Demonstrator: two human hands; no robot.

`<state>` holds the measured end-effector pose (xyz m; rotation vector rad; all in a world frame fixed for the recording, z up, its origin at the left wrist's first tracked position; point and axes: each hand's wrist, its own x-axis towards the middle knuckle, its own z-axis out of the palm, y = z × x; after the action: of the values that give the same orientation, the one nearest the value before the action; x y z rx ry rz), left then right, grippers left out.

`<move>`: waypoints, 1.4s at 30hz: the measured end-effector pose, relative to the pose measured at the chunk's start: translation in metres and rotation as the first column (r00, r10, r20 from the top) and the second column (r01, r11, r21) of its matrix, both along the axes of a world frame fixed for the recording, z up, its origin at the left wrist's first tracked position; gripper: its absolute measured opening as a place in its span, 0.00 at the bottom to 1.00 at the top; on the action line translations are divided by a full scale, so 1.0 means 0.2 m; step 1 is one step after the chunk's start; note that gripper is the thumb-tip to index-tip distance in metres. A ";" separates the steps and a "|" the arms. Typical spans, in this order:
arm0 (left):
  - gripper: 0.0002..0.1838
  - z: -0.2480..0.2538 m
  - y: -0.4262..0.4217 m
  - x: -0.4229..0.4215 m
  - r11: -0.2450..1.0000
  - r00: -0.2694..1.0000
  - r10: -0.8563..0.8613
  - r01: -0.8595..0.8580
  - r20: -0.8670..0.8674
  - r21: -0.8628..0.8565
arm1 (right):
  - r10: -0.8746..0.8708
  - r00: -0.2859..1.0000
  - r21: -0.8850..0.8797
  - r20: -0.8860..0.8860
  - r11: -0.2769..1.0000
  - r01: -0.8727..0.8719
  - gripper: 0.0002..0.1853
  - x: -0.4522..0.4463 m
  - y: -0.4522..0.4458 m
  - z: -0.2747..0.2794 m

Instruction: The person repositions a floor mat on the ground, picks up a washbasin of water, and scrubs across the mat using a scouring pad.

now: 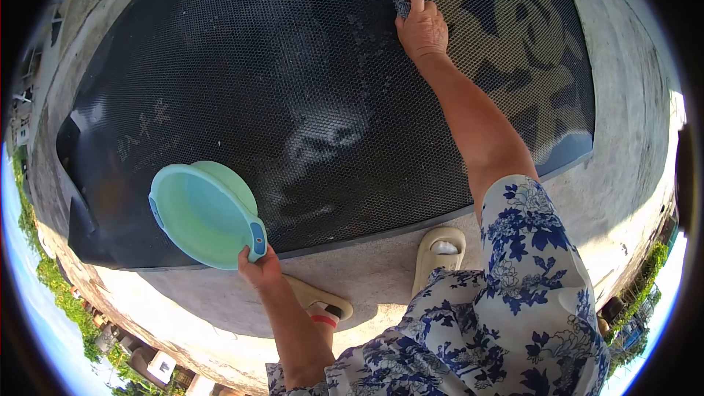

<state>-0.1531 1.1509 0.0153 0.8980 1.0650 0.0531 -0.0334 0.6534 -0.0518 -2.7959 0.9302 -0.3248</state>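
My left hand (259, 270) is closed on the rim of a light green plastic basin (202, 216), by its blue handle tab. The basin is tilted, and its inside faces me. Out ahead, my right hand (425, 31) grips a grey scouring pad (401, 4), which stands out past the fingertips. That hand is over a large black textured mat (242, 73) and beside its tan printed lettering. Whitish wet-looking streaks cross the mat's middle. Whether the basin holds water I cannot tell.
Concrete ground (631, 103) surrounds the mat. The mat's left edge is curled up. My feet, in beige slippers (440, 249), stand at its near edge. Greenery and buildings show at the outer rim of the view.
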 end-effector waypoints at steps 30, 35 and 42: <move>0.55 -0.14 0.05 0.15 0.980 0.973 0.187 -0.175 0.136 -0.096 | 0.450 0.893 -0.144 -0.009 0.883 -0.446 0.21 0.21 0.32 -0.06; 0.64 -0.11 -0.24 -0.03 0.523 0.665 -0.644 0.744 -0.379 0.416 | 0.349 0.936 0.013 -0.044 0.937 -0.349 0.22 0.23 0.44 -0.03; 0.67 -0.22 -0.48 -0.01 -0.638 -0.084 -0.400 0.740 -0.913 0.212 | 0.900 0.435 0.010 -0.016 0.435 -0.900 0.27 -0.42 0.62 -0.05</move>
<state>-0.1543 1.0549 -0.0278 2.9232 0.0058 -1.0468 -0.1168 0.7772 -0.0612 -2.7979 -0.6795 -0.1066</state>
